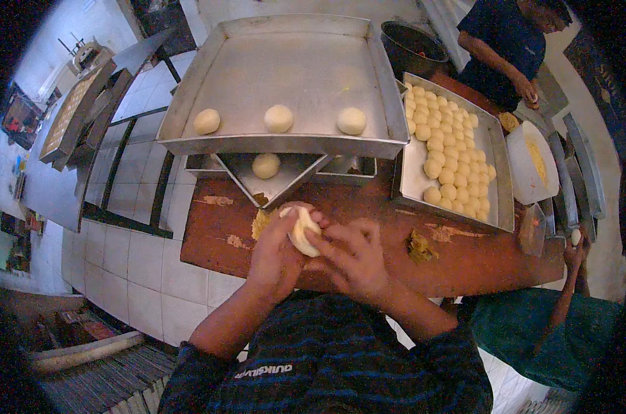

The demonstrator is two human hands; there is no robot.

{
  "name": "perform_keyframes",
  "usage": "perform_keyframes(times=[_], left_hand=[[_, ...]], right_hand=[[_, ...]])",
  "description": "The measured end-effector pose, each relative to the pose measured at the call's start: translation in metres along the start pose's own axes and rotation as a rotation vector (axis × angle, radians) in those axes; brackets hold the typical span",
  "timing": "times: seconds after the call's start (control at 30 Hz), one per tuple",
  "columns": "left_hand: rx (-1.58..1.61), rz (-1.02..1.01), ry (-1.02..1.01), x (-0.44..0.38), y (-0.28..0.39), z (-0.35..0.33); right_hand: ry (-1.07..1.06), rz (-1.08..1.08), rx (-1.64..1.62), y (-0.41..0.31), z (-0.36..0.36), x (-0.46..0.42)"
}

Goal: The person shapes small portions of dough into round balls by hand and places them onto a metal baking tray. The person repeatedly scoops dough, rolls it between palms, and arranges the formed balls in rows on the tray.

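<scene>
A piece of pale dough (306, 237) lies between my two hands, above the near part of the wooden table (292, 274). My left hand (279, 248) cups it from the left, while the fingers of my right hand (351, 253) touch its right side. A filling inside the dough cannot be made out. Beyond the hands stands a large metal tray (292, 77) with three dough balls along its near edge, the middle one (278, 119) among them. Under it, a corner of another tray (240, 176) sticks out with one dough ball (266, 165) on it.
At right, a metal tray (500, 207) holds many dough balls (450, 155). Past it are a white tub (517, 165) of yellow crumbly stuff and a clear container (531, 230). A dark pot (413, 44) stands behind. Two co-workers (504, 46) are at the right, one in green (545, 331).
</scene>
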State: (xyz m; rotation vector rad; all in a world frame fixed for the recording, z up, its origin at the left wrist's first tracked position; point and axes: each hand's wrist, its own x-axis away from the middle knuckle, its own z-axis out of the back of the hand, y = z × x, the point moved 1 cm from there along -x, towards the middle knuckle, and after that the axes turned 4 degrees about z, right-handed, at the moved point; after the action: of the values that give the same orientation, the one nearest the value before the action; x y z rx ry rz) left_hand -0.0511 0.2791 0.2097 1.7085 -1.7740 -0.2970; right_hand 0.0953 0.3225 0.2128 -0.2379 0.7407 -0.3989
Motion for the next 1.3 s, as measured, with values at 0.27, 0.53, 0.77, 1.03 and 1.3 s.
perform_keyframes(times=[0.27, 0.53, 0.77, 1.03, 1.3], left_hand=[[-1.030, -0.218, 0.052, 0.008, -0.009, -0.001], [-0.413, 0.004, 0.061, -0.005, -0.001, -0.008], [-0.873, -0.061, 0.034, -0.001, -0.002, -0.008], [-0.470, 0.110, 0.068, -0.004, 0.009, -0.013], [-0.973, -0.123, -0.165, 0.000, -0.005, -0.012]], right_hand=[[0.057, -0.277, -0.297, 0.015, 0.021, -0.011], [0.060, -0.420, -0.433, 0.018, 0.011, -0.013], [0.020, -0.400, -0.560, 0.023, 0.022, -0.017], [-0.029, -0.233, -0.307, 0.014, 0.027, -0.019], [0.075, -0.581, -0.937, 0.028, 0.014, -0.013]])
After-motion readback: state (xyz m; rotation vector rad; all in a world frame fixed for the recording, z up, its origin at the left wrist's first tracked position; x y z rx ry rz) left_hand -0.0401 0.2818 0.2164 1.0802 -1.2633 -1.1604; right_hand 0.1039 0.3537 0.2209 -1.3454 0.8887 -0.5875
